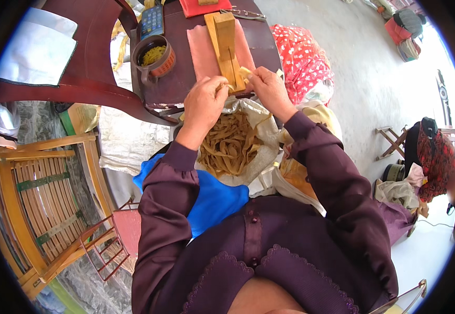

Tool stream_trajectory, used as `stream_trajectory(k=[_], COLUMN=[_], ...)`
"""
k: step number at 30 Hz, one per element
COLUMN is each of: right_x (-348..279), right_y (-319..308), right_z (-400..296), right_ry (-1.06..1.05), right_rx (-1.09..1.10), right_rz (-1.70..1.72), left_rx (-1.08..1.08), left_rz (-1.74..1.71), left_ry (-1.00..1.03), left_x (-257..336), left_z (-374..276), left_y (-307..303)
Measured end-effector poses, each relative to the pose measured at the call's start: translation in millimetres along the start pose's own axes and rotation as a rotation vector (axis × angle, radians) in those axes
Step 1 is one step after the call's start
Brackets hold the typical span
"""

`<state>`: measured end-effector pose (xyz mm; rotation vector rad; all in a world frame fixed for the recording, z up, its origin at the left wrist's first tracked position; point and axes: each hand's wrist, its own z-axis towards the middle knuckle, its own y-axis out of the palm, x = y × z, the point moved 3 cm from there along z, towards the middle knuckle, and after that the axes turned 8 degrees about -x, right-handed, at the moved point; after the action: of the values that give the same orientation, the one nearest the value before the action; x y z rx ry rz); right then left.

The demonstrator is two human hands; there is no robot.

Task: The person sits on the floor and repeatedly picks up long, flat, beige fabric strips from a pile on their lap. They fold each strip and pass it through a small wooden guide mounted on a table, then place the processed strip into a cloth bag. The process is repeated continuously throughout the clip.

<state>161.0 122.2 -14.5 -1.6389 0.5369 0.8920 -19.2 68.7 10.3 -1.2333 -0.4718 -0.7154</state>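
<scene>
A slotted wooden block tool [226, 43] rests on a pink cloth [200, 55] over a dark red tabletop. My left hand [206, 104] pinches the end of a pale yellowish strip at the near left side of the block. On the block's near right, my right hand [268, 88] holds another piece of pale strip [245, 72] between thumb and fingers. Whether both ends belong to one strip cannot be told. Below my hands, a white woven sack [268, 153] stands with its mouth spread, full of tan, curled strips [229, 145].
A mug [164, 62] with yellow contents and a phone [152, 21] sit left on the table. Metal tools [243, 15] lie at its far edge. A red patterned cloth bundle [302, 59] adjoins the right edge. A wooden slatted chair [47, 196] stands at left, and a blue cloth [215, 200] lies nearby.
</scene>
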Motion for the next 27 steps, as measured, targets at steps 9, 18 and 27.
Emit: stream_trajectory(k=[9,18,27], right_x=[-67.5,-69.9,-55.9], right_y=[5.9,-6.6,21.3], right_z=[-88.8,-99.6,-106.9], right_ry=[-0.388,-0.450,-0.169], right_rx=[0.052,0.146,-0.178], right_rz=[0.231,0.177,0.333], left_rx=[-0.610,-0.998,-0.458], left_rz=[-1.224,-1.308,-1.589], left_ry=[-0.559,-0.775,-0.637], left_x=[3.5,26.2,17.6], left_z=[-61.1,-69.6,-62.4], left_y=[43.4,48.8,42.6])
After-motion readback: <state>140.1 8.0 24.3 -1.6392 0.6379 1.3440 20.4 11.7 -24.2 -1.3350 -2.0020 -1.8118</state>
